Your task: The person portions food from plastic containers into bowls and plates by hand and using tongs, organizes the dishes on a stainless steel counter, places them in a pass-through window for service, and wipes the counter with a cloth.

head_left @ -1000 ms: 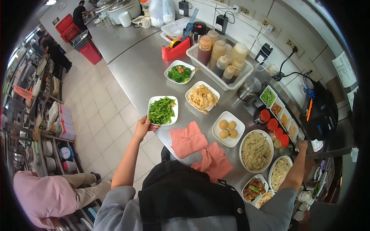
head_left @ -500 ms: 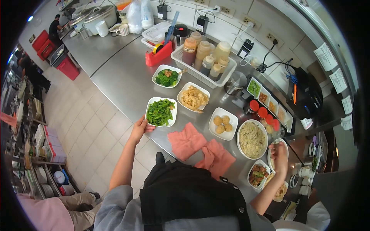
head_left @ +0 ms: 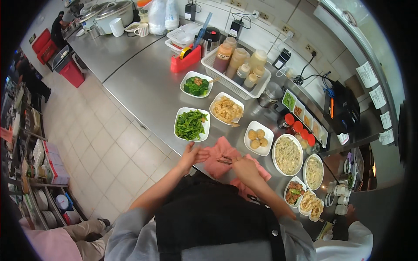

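My right hand (head_left: 247, 168) is closed on small metal tongs (head_left: 224, 160), their two tips pointing left above a folded pink cloth (head_left: 215, 151). My left hand (head_left: 191, 156) is open at the counter's front edge, fingers stretched toward the cloth's left side, holding nothing. Just beyond it stands a white square dish of green leafy vegetables (head_left: 191, 125). Behind that are a dish of broccoli (head_left: 197, 86) and a dish of pale fried pieces (head_left: 227, 109). Four-sided and white too, a dish of round balls (head_left: 258, 138) sits beyond my right hand.
To the right stand a bowl of rice (head_left: 287, 155), an oval dish of rice (head_left: 313, 172) and a meat dish (head_left: 294, 193). A white basket of sauce bottles (head_left: 237, 74) and a red tape dispenser (head_left: 186, 61) are farther back. Another person's white sleeve (head_left: 348, 241) shows lower right.
My left hand has let go of the leafy vegetable dish and moved right, toward the cloth. My right hand has come left from the oval dish and now holds tongs over the cloth.
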A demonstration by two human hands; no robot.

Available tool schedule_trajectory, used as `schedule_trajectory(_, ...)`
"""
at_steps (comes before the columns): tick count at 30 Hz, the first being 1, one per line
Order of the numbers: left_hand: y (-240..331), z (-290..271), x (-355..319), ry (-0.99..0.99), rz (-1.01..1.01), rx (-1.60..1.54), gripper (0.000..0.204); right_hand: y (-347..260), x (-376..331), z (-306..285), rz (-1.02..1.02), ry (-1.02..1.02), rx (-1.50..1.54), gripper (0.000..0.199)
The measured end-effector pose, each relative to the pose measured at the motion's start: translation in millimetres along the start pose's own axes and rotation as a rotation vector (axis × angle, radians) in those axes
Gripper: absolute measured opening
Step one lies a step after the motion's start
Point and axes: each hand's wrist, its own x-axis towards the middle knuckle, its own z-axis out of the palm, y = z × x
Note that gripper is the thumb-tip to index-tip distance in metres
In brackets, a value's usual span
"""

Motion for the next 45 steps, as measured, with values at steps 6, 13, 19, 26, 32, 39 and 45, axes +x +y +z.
schedule_trajectory(6, -20, 36, 51, 0.351, 0.138, -0.303, 0.042, 9, 5, 6, -0.07, 0.003, 0.017, 0.019)
schedule_trajectory(13, -9, -23, 45, 0.362, 0.234, 0.045, 0.041, 16, 10, -82, 0.167, -0.01, 0.275, 0.029)
schedule_trajectory(19, -2, -42, 26, 0.312, 0.261, 0.322, 0.068, -22, 75, -87, 0.017, 0.372, 0.304, 0.029)
schedule_trajectory(26, -10, -38, 11, 0.221, 0.301, 0.181, 0.067, -50, 133, -60, -0.176, 0.359, 0.263, 0.024)
schedule_trajectory(32, -13, -41, 8, 0.182, 0.306, 0.136, 0.071, -52, 148, -43, -0.19, 0.318, 0.21, 0.024)
schedule_trajectory(39, -13, -40, 9, 0.166, 0.308, 0.137, 0.071, -59, 160, -27, -0.222, 0.308, 0.102, 0.023)
schedule_trajectory(45, -14, -39, 11, 0.156, 0.311, 0.135, 0.07, -60, 157, -13, -0.26, 0.355, 0.067, 0.017)
